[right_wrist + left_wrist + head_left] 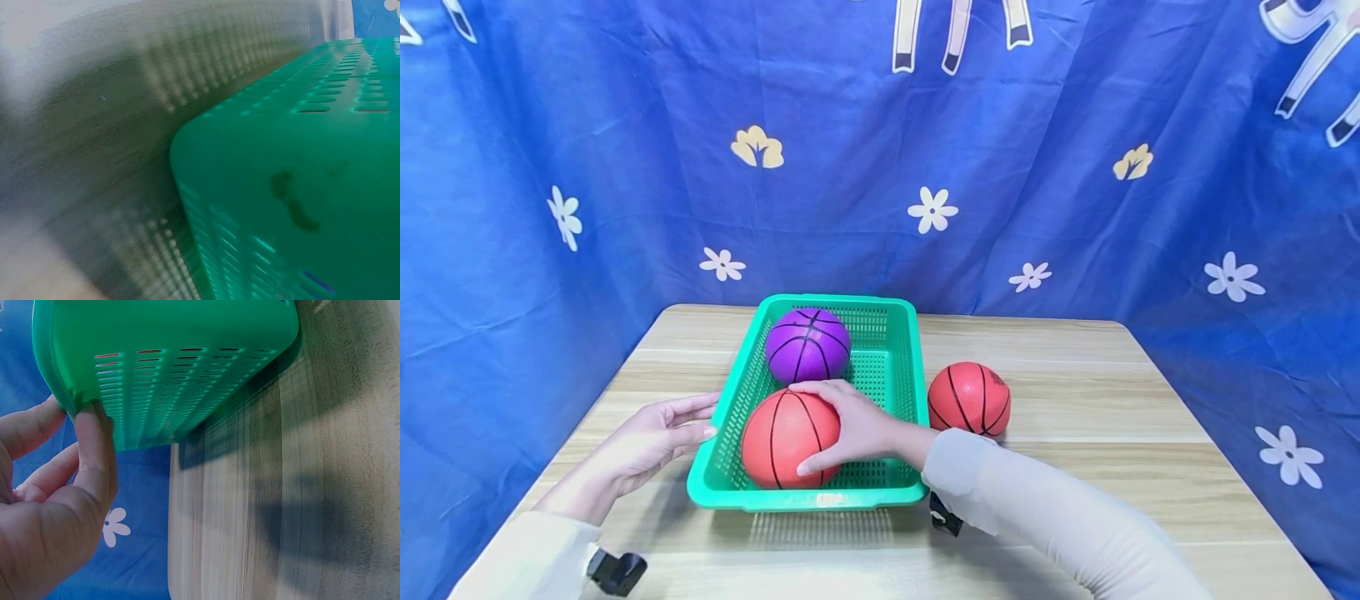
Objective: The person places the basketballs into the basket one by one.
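A green plastic basket (880, 499) with slotted walls stands on the wooden table. My right hand (863, 427) grips an orange-red toy basketball (775, 442) in the near left part of the basket, thumb in front and fingers over the top. Behind it, in the far left part, lies a purple basketball (805, 350). At the basket's left side, my left hand (658, 437) pinches the rim; the left wrist view shows thumb and fingers (94, 447) on either side of the edge. The right wrist view shows the basket's outer corner (250, 162), with the right hand out of sight.
Just right of the basket, a second red basketball (966, 400) sits on the table (1075, 467), partly behind the right forearm. A blue curtain (850, 225) with white flowers hangs beyond the table's back edge and along both sides.
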Demonstrator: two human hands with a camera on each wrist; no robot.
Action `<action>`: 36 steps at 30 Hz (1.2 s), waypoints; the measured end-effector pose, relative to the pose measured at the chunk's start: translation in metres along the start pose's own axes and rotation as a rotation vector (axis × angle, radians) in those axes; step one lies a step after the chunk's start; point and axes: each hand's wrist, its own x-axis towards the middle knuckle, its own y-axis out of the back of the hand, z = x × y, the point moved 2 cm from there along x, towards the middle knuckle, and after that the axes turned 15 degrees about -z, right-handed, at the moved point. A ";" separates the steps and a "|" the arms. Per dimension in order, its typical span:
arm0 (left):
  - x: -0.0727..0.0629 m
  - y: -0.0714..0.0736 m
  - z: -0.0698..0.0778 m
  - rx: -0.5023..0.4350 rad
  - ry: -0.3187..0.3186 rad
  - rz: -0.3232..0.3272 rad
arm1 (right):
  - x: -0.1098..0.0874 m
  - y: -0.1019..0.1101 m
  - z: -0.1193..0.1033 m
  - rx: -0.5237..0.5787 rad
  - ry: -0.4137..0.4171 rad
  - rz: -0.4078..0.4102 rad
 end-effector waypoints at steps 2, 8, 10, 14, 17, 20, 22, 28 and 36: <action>0.000 0.000 0.000 0.006 0.008 0.004 | 0.000 0.001 -0.001 -0.013 0.007 -0.012; 0.000 -0.001 0.000 0.018 0.023 0.007 | -0.002 0.007 -0.005 -0.047 0.056 -0.043; 0.000 -0.001 0.000 0.019 0.022 0.006 | -0.002 0.010 -0.005 -0.046 0.064 -0.043; 0.000 -0.001 0.000 0.020 0.021 0.004 | -0.005 0.017 -0.008 -0.045 0.060 -0.032; 0.000 -0.001 0.000 0.021 0.020 0.003 | -0.007 0.024 -0.011 -0.034 0.070 -0.018; 0.000 -0.001 0.000 0.018 0.021 0.007 | -0.009 0.032 -0.013 0.003 0.087 0.004; 0.000 0.000 0.000 0.014 0.018 0.004 | -0.011 0.038 -0.015 0.045 0.096 0.025; 0.000 0.000 0.000 0.014 0.015 0.005 | -0.018 0.057 -0.015 0.125 0.133 0.102; 0.001 0.000 0.000 0.013 0.015 0.002 | -0.029 0.081 -0.005 0.180 0.184 0.212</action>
